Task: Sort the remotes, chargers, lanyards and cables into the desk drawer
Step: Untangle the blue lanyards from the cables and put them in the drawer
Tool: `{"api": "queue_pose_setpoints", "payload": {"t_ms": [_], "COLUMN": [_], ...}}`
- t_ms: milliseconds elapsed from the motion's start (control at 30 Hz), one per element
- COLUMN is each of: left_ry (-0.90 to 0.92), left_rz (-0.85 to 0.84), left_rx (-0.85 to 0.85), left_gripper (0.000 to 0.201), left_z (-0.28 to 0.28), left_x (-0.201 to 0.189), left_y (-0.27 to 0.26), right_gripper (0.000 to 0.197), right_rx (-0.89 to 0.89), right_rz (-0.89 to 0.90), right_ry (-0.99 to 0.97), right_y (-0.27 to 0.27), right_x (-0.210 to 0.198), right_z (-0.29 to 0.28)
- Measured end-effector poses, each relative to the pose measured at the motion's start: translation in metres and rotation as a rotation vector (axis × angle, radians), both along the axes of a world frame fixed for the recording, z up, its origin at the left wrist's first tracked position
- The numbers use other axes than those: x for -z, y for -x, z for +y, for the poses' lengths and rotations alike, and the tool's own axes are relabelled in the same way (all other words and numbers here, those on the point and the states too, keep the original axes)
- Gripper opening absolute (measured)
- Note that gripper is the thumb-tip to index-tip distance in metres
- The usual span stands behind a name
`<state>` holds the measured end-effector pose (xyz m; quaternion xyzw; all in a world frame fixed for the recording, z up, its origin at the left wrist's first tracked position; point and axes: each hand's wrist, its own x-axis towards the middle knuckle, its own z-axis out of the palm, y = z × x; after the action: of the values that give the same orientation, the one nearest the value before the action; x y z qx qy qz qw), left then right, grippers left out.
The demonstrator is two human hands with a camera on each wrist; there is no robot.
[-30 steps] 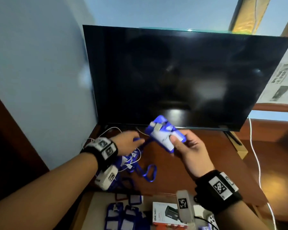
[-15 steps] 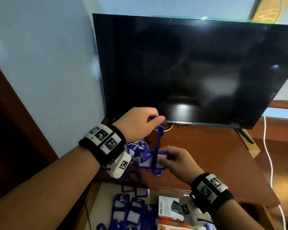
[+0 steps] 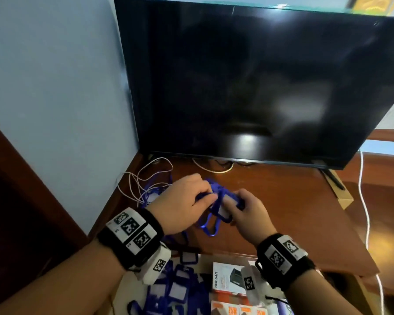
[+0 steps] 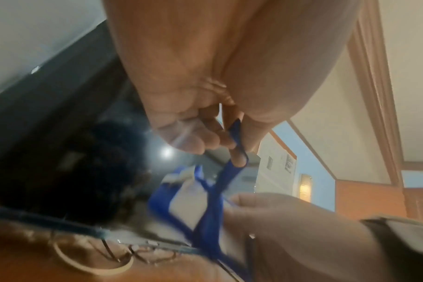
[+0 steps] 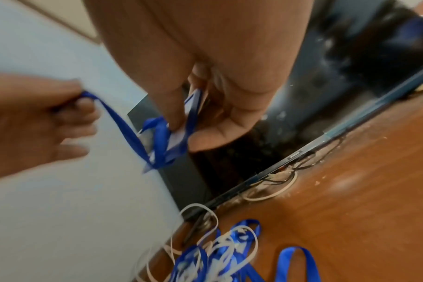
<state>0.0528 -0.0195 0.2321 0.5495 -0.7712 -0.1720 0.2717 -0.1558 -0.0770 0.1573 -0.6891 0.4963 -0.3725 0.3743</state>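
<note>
Held just above the worktop (image 3: 282,212) at 6 o'clock from the dark TV screen (image 3: 259,76): one blue lanyard (image 3: 210,223) with its badge holder (image 3: 225,211). Left hand (image 3: 180,205) pinching the ribbon, fingers (image 4: 238,158) curled with a loop of strap drawn over one of them; right hand (image 3: 248,212) clamping the card-sized holder flat between thumb and fingers (image 5: 172,106). Ribbon running from one hand to the other, the rest sagging in a loose loop at 6 o'clock below the hands. Probably very light and wholly limp in the strap, so prone to snagging and trailing; best gathered in coils or wound round the holder before stowing. Holder stiffer, seemingly plastic with a slick face, so better gripped by the edges or flat between thumb and fingers than by the strap alone. At 9 o'clock from the hands, a tangle of more blue ribbons and thin white cables (image 3: 146,178) on the worktop, likely to drag along if a strap is pulled hard. At 6 o'clock, the open drawer (image 3: 127,289) with sorted badge holders (image 3: 178,289) and small boxes (image 3: 228,280), a short carry away.
</note>
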Motion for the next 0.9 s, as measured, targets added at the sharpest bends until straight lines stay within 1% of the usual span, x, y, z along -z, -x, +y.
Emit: {"api": "queue_pose_setpoints", "payload": {"t_ms": [33, 67, 133, 167, 200, 233, 267, 333, 367, 400, 433, 500, 567, 600, 667, 700, 767, 800, 833, 900], "left_ry": [0.030, 0.023, -0.113, -0.208, -0.308, -0.426, -0.555, -0.808, -0.888, -0.924, -0.940, -0.930, -0.902, -0.897, -0.918, -0.942, -1.003, -1.018, -1.014, -0.970], "left_rz": [-0.049, -0.093, -0.138, -0.140, -0.108, 0.007, 0.211, 0.755, 0.982, 1.127, 1.226, 1.359, 1.473, 1.518, 1.582, 1.583, 1.534, 1.489, 1.422, 1.208], "left_rx": [-0.023, -0.050, -0.096, -0.102, -0.096, -0.083, -0.078, -0.106, -0.119, -0.131, -0.140, -0.156, -0.204, -0.234, -0.253, -0.259, -0.279, -0.305, -0.336, -0.408], "left_gripper": [0.017, 0.017, 0.018, 0.020, 0.022, 0.022, 0.021, 0.021, 0.019, 0.016, 0.015, 0.021, 0.033, 0.038, 0.043, 0.044, 0.047, 0.048, 0.044, 0.025], "left_z": [-0.008, -0.017, -0.029, -0.031, -0.031, -0.029, -0.024, -0.013, -0.007, -0.002, 0.003, 0.010, 0.015, 0.016, 0.021, 0.023, 0.028, 0.030, 0.032, 0.037], "left_x": [0.001, 0.002, 0.011, 0.020, 0.029, 0.042, 0.055, 0.078, 0.087, 0.094, 0.100, 0.110, 0.117, 0.121, 0.125, 0.126, 0.133, 0.138, 0.147, 0.172], "left_y": [-0.004, -0.009, -0.022, -0.027, -0.032, -0.036, -0.039, -0.039, -0.037, -0.035, -0.032, -0.027, -0.024, -0.023, -0.021, -0.019, -0.016, -0.014, -0.012, -0.010], "right_gripper": [0.016, 0.014, 0.009, 0.007, 0.006, 0.007, 0.010, 0.012, 0.008, 0.006, 0.008, 0.016, 0.021, 0.020, 0.013, 0.011, 0.018, 0.022, 0.026, 0.031], "right_rx": [-0.103, -0.197, -0.332, -0.378, -0.420, -0.449, -0.459, -0.426, -0.403, -0.389, -0.384, -0.380, -0.331, -0.296, -0.227, -0.202, -0.181, -0.180, -0.186, -0.240], "right_rz": [0.058, 0.092, 0.075, 0.038, -0.004, -0.043, -0.075, -0.151, -0.201, -0.243, -0.282, -0.391, -0.508, -0.540, -0.552, -0.530, -0.436, -0.371, -0.287, -0.034], "right_ry": [-0.010, -0.020, -0.068, -0.117, -0.173, -0.225, -0.270, -0.362, -0.412, -0.455, -0.487, -0.540, -0.597, -0.626, -0.696, -0.730, -0.782, -0.804, -0.821, -0.819], "right_y": [-0.004, -0.007, -0.011, -0.010, -0.009, -0.007, -0.005, -0.002, -0.002, -0.003, -0.005, -0.011, -0.018, -0.021, -0.025, -0.027, -0.032, -0.034, -0.036, -0.034], "right_x": [0.005, 0.007, 0.011, 0.014, 0.016, 0.020, 0.024, 0.032, 0.035, 0.038, 0.041, 0.048, 0.055, 0.057, 0.063, 0.066, 0.074, 0.080, 0.084, 0.094], "right_z": [0.005, 0.011, 0.020, 0.022, 0.023, 0.025, 0.027, 0.031, 0.033, 0.036, 0.039, 0.044, 0.049, 0.051, 0.054, 0.056, 0.061, 0.064, 0.067, 0.072]}}
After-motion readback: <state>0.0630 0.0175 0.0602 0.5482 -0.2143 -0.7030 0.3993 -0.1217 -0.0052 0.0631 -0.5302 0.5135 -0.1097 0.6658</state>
